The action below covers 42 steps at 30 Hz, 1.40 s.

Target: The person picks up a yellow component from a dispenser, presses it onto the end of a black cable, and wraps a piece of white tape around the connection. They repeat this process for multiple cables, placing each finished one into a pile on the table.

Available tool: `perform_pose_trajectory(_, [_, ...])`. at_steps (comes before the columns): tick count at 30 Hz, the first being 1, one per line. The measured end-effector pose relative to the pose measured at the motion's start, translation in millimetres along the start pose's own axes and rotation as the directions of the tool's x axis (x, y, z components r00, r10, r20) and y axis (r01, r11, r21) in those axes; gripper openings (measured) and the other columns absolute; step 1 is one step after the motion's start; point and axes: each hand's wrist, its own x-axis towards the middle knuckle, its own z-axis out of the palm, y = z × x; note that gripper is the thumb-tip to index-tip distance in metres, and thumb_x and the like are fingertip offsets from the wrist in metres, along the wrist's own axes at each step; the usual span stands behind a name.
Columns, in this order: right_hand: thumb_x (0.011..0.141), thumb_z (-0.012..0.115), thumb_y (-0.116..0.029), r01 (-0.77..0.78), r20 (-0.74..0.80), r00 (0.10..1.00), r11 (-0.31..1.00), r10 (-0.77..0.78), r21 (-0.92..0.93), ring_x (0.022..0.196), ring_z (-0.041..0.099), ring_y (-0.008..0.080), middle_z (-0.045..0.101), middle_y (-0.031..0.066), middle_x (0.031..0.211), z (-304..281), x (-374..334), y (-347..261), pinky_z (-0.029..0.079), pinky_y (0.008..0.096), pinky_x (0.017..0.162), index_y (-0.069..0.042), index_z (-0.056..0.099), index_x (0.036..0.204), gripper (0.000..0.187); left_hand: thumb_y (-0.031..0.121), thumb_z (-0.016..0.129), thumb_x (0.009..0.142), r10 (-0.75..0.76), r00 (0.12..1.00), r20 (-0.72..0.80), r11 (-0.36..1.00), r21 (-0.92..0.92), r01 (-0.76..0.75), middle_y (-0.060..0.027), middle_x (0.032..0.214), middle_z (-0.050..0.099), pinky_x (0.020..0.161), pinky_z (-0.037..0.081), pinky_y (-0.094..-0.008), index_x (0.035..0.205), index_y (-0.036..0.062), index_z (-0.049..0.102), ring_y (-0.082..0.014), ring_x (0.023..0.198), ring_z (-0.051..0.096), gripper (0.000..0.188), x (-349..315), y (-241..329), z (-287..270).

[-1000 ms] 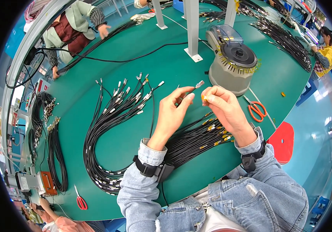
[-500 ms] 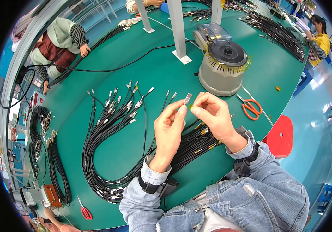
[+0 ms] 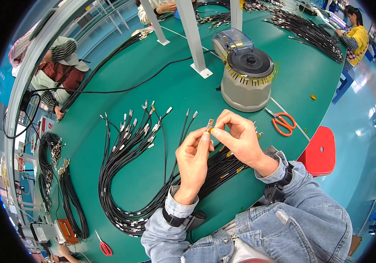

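Between thumb and finger, my left hand [image 3: 192, 160] pinches a black cable just below its silvery metal connector [image 3: 210, 122], which points up. My right hand [image 3: 240, 138] has thumb and forefinger closed on a small piece of yellow tape [image 3: 210, 129] against the connector's base. Both hands meet above the green table [image 3: 139, 109]. Under and beside them lies a curved bundle of black cables [image 3: 109, 193] with white and silvery ends. More cable ends, several wrapped in yellow, lie below my right hand. Most of the held cable is hidden by my left hand.
A round grey tape dispenser [image 3: 245, 90] with yellow strips stands beyond my right hand, near orange-handled scissors [image 3: 283, 124]. Red-handled scissors [image 3: 104, 247] lie at lower left. Metal posts [image 3: 194, 39] rise from the table. A red stool [image 3: 321, 151] stands right. Other people work around the table.
My right hand has moved in toward the left one, bringing the yellow tape onto the connector's base. The person at the far left has bent lower.
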Motion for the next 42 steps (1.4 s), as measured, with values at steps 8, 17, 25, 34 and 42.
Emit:
perform_pose_trajectory(8, [0.079,0.061,0.001,0.049,-0.057,0.997,0.998,-0.05,-0.025,0.079,0.049,0.0112,0.052,0.0052,0.085,-1,1,1,0.04,0.0251,0.073,0.0,0.053,0.09,0.013,0.004,0.057,0.086,0.21,0.977,-0.049,0.949,0.251,-0.191,0.0006,0.07,0.056,0.05,0.038,-0.0187,0.101,-0.0016,0.06,-0.0045,0.058,0.047,0.016,3,-6,-1])
perform_pose_trajectory(17, [0.077,0.064,0.003,0.073,-0.115,0.989,0.984,-0.093,-0.162,0.082,0.055,0.0115,0.058,0.0091,0.096,3,1,-7,0.045,0.0235,0.074,-0.001,0.05,0.101,0.028,-0.001,0.066,0.075,0.644,0.745,0.175,0.39,0.763,-0.516,-0.0059,0.063,0.056,0.041,0.04,-0.0247,0.094,0.0013,0.062,-0.0135,0.047,0.051,0.019,7,-7,-3])
perform_pose_trajectory(25, [0.077,0.065,0.002,0.07,-0.098,0.992,0.988,-0.084,-0.136,0.085,0.057,0.0124,0.059,0.0085,0.093,0,1,1,0.048,0.0242,0.073,0.0,0.05,0.1,0.027,-0.003,0.066,0.075,0.685,0.706,0.181,0.356,0.762,-0.541,-0.0051,0.06,0.054,0.039,0.031,-0.0242,0.092,0.0024,0.065,-0.0095,0.043,0.041,0.018,7,-12,-1])
perform_pose_trajectory(34, [0.078,0.065,0.003,0.021,-0.145,0.989,0.993,-0.039,-0.12,0.086,0.06,0.0138,0.061,0.0091,0.091,1,0,0,0.049,0.0254,0.076,0.002,0.054,0.093,0.019,-0.003,0.066,0.075,0.679,0.71,0.186,0.352,0.766,-0.538,-0.005,0.06,0.054,0.039,0.031,-0.024,0.09,0.0019,0.064,-0.0095,0.043,0.042,0.016,7,-11,-1])
perform_pose_trajectory(42, [0.078,0.064,0.004,0.065,-0.145,0.985,0.984,-0.09,-0.169,0.082,0.061,0.0134,0.062,0.0096,0.089,1,1,-3,0.05,0.0243,0.074,0.003,0.055,0.094,0.019,-0.002,0.066,0.075,0.674,0.715,0.186,0.357,0.765,-0.536,-0.0052,0.06,0.054,0.038,0.031,-0.0243,0.09,0.0015,0.064,-0.0099,0.042,0.042,0.016,6,-11,-1])
